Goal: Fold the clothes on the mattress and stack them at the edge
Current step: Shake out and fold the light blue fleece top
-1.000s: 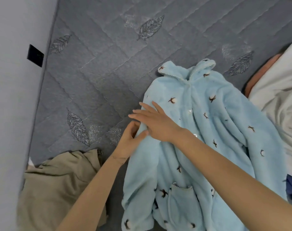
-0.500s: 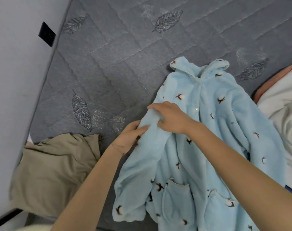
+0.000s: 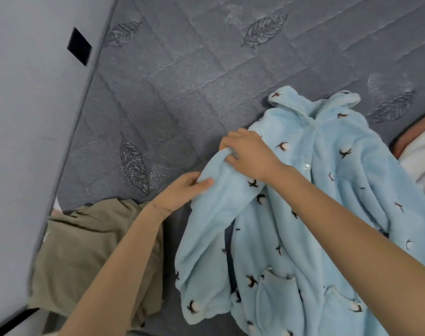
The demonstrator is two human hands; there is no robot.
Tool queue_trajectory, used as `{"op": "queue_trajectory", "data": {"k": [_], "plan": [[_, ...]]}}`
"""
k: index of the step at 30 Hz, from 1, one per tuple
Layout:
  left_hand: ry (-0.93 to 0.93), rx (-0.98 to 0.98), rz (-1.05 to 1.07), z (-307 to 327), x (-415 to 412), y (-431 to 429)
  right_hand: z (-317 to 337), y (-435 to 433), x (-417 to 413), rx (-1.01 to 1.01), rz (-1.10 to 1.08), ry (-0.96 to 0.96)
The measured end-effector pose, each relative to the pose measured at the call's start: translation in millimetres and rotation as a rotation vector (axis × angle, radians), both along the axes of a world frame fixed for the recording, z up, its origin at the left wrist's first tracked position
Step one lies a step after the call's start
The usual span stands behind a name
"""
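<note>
Wall (image 3: pixel 24 141): left side; black plate (image 3: pixel 79 46) fixed on it.
Khaki garment (image 3: pixel 85 258): crumpled, near left on the grey mattress (image 3: pixel 206 57).
My left hand (image 3: pixel 182 190): gripping the upper sleeve (image 3: pixel 206 238), thumb on top.
My right hand (image 3: pixel 247 154): fingers curled, bunching the shoulder fabric just beyond my left.
Blue fleece jacket (image 3: pixel 327 190): front up, centre-right, collar far, pockets near.
White cloth (image 3: pixel 422 161): right edge.

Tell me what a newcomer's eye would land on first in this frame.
The light blue fleece top, printed with small dark motifs, lies right of centre on the grey quilted mattress. Both hands grip its sleeve, the left hand below the right hand. A crumpled olive garment sits lower left, beside the wall.
</note>
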State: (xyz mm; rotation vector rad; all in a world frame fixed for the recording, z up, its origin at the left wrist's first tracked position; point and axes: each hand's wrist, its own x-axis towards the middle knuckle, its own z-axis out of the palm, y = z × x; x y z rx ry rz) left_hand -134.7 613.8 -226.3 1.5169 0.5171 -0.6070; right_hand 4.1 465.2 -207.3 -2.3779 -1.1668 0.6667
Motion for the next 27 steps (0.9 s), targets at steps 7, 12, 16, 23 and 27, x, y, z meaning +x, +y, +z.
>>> {"op": "queue_trajectory", "data": {"k": [7, 12, 16, 23, 27], "plan": [[0.085, -0.010, -0.207, 15, -19, 47, -18, 9, -16, -0.170, -0.203, 0.010], [-0.149, 0.449, -0.223, 27, -6, 70, -6, 42, -26, -0.088, 0.074, 0.345], [-0.008, 0.379, -0.245, 27, -5, 87, 5, 57, -16, -0.028, -0.008, 0.436], [0.138, 0.208, -0.413, 25, -37, 130, 4, 66, -4, 0.230, -0.324, 0.586], [-0.038, 0.223, -0.211, 20, -44, 139, -7, 80, -8, 0.120, -0.342, 0.399]]}}
